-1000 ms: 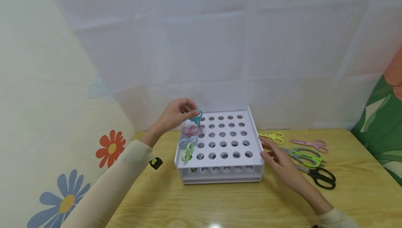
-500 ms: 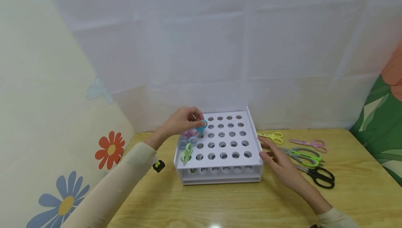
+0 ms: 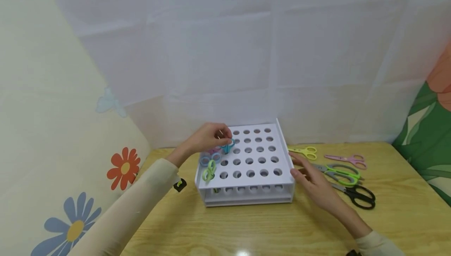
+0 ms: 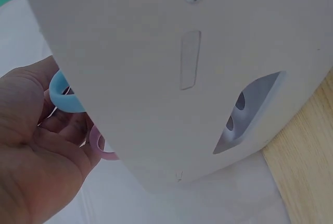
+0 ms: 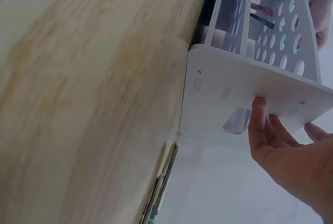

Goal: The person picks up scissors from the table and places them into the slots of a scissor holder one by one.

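My left hand (image 3: pixel 208 137) pinches the handles of teal scissors (image 3: pixel 228 146) over the left part of a white rack (image 3: pixel 243 182) with rows of round holes. The blades point down at a hole in the second column. Along the left edge stand green scissors (image 3: pixel 209 171), light blue scissors (image 3: pixel 215 157) and pink scissors (image 4: pixel 104 153), handles up; in the head view the left hand partly covers the pink pair. My right hand (image 3: pixel 315 187) rests its fingertips against the rack's right side panel. Blades (image 5: pixel 263 21) show inside the rack in the right wrist view.
Right of the rack, yellow scissors (image 3: pixel 308 153), pink-purple scissors (image 3: pixel 349 160), green-and-grey scissors (image 3: pixel 340 173) and black-handled scissors (image 3: pixel 361 196) lie on the wooden table (image 3: pixel 239 224). A white sheet (image 3: pixel 211 52) hangs close behind the rack.
My left hand has moved right and slightly down with the teal scissors, whose blades have gone from above the rack into a hole. The right hand stays at the rack's side.
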Demonstrator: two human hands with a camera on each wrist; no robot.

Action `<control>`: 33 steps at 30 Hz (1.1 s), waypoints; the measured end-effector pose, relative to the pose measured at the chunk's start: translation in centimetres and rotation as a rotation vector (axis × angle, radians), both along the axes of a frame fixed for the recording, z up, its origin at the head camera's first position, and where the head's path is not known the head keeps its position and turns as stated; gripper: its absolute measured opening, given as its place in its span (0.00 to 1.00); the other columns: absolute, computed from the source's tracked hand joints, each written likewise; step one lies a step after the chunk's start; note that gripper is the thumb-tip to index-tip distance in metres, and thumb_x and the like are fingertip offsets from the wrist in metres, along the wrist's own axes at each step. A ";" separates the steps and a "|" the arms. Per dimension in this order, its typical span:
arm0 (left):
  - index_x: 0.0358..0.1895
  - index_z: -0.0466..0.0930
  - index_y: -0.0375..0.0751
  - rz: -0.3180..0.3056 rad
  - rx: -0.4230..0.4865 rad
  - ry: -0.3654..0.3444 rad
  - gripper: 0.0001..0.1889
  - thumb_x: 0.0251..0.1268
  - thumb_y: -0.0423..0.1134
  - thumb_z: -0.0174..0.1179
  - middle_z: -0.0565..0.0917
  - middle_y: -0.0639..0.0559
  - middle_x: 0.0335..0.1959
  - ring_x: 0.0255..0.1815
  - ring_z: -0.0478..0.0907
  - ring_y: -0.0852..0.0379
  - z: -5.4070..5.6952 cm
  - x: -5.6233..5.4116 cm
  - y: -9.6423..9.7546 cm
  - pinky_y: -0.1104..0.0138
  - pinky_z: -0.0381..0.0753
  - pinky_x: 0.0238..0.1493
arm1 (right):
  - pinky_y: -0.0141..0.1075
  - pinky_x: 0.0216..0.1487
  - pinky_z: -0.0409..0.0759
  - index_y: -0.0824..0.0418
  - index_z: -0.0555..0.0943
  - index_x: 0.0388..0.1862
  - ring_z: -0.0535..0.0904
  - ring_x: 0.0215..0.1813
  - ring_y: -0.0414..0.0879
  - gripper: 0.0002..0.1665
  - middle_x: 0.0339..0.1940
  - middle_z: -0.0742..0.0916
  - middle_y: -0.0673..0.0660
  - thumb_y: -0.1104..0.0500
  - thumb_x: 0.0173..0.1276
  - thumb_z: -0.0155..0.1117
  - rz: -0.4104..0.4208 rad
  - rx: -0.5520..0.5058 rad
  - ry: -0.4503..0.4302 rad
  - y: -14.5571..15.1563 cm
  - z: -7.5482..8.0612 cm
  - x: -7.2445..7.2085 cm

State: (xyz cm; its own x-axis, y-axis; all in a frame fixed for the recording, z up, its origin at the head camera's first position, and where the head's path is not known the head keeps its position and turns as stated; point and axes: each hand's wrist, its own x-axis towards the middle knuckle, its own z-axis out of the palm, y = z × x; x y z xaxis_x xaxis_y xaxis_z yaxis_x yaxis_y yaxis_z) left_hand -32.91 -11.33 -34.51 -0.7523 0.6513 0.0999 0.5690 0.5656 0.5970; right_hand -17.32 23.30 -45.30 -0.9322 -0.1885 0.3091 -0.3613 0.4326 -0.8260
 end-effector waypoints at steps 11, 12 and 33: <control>0.43 0.82 0.46 0.008 -0.013 0.049 0.04 0.70 0.38 0.67 0.84 0.54 0.36 0.35 0.81 0.56 -0.1 -0.6 -0.1 0.62 0.82 0.38 | 0.54 0.53 0.78 0.45 0.62 0.80 0.79 0.59 0.60 0.30 0.69 0.76 0.65 0.50 0.83 0.53 -0.010 0.004 0.004 -0.1 -0.2 -0.4; 0.42 0.82 0.46 0.007 -0.014 0.055 0.04 0.69 0.38 0.67 0.84 0.54 0.36 0.35 0.81 0.56 -0.1 -0.6 -0.1 0.62 0.82 0.38 | 0.54 0.53 0.78 0.45 0.62 0.80 0.79 0.59 0.60 0.30 0.69 0.76 0.65 0.50 0.83 0.53 -0.009 0.004 0.006 -0.1 -0.2 -0.4; 0.43 0.82 0.46 -0.055 -0.068 0.060 0.06 0.68 0.38 0.69 0.84 0.56 0.37 0.40 0.81 0.58 -0.8 -0.5 -0.5 0.63 0.81 0.45 | 0.51 0.51 0.80 0.45 0.62 0.81 0.81 0.57 0.57 0.30 0.69 0.76 0.65 0.52 0.83 0.53 0.004 -0.017 0.013 -0.2 -0.2 -0.3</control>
